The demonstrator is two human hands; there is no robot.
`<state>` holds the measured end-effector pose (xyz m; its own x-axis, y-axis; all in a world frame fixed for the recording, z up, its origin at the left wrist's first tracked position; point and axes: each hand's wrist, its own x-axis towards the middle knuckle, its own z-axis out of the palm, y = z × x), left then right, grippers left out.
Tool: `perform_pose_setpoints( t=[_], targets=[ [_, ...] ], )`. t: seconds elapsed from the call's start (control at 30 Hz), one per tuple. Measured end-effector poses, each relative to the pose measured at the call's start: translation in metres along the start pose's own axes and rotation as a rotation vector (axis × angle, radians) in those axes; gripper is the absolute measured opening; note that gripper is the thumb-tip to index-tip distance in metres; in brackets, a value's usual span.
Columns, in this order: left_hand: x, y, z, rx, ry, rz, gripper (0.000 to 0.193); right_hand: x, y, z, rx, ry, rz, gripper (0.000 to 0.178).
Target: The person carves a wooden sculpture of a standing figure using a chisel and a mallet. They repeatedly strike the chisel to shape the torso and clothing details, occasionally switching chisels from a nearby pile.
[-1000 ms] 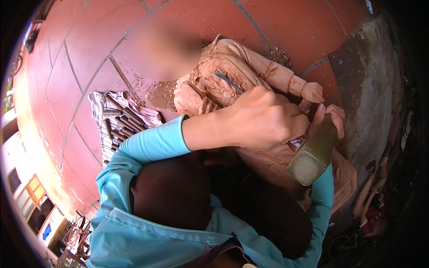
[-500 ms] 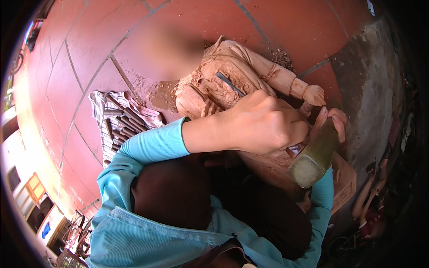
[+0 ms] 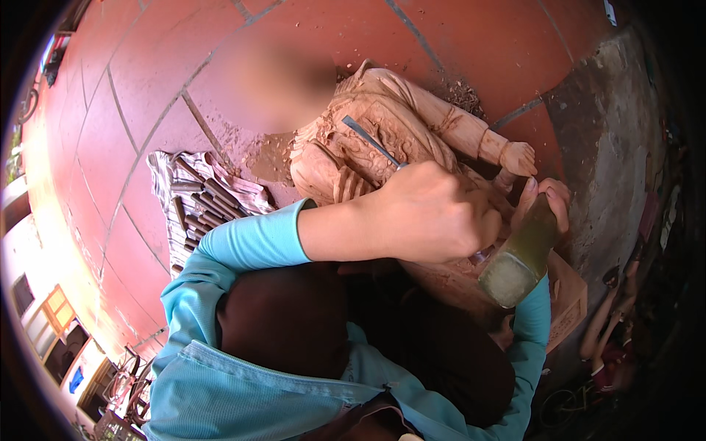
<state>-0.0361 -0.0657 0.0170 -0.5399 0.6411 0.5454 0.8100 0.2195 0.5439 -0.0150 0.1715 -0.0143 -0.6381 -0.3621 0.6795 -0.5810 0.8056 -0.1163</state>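
A carved wooden figure [image 3: 412,121] in pale reddish wood lies on the red tiled floor in front of me. My left hand [image 3: 430,213] is closed around a metal chisel [image 3: 368,140], whose blade rests on the figure's carved chest. My right hand [image 3: 548,198] grips a wooden mallet [image 3: 518,253] with an olive-coloured head, held just right of the left hand, close to the chisel's handle end. Both arms wear light blue sleeves.
A striped cloth [image 3: 184,206] holding several chisels lies on the floor to the left of the figure. Wood chips and dust [image 3: 268,158] are scattered beside the carving. A grey concrete strip [image 3: 610,140] runs along the right.
The mallet has shifted slightly between frames while the left hand keeps the chisel on the figure's chest.
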Motion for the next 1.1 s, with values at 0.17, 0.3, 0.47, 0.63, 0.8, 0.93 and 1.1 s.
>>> perform_pose_setpoints(
  t=[0.17,0.3,0.47,0.63,0.8,0.93,1.1],
  targets=[
    [0.001,0.010,-0.022,-0.148,-0.197,0.044,0.022,0.001,0.000,0.001,0.112,0.063,-0.025,0.049],
    [0.005,0.003,-0.041,-0.222,-0.314,0.067,0.023,0.000,0.001,0.004,0.092,0.071,-0.002,0.048],
    [0.009,-0.006,-0.047,-0.437,-0.300,0.101,0.024,-0.005,0.002,0.001,0.064,0.014,0.077,0.048],
    [0.027,-0.022,-0.061,-0.721,-0.159,0.096,0.025,0.002,0.001,0.001,0.114,0.049,0.061,0.050],
    [0.023,-0.037,-0.065,-0.818,-0.035,0.086,0.026,0.004,0.000,0.003,0.106,0.045,0.059,0.050],
    [0.004,-0.026,-0.052,-0.729,-0.122,0.201,0.017,0.003,0.002,0.004,0.145,0.014,0.058,0.050],
    [-0.003,-0.018,-0.044,-0.608,-0.171,0.201,0.023,0.003,0.004,-0.003,0.077,-0.060,0.033,0.050]
  ],
)
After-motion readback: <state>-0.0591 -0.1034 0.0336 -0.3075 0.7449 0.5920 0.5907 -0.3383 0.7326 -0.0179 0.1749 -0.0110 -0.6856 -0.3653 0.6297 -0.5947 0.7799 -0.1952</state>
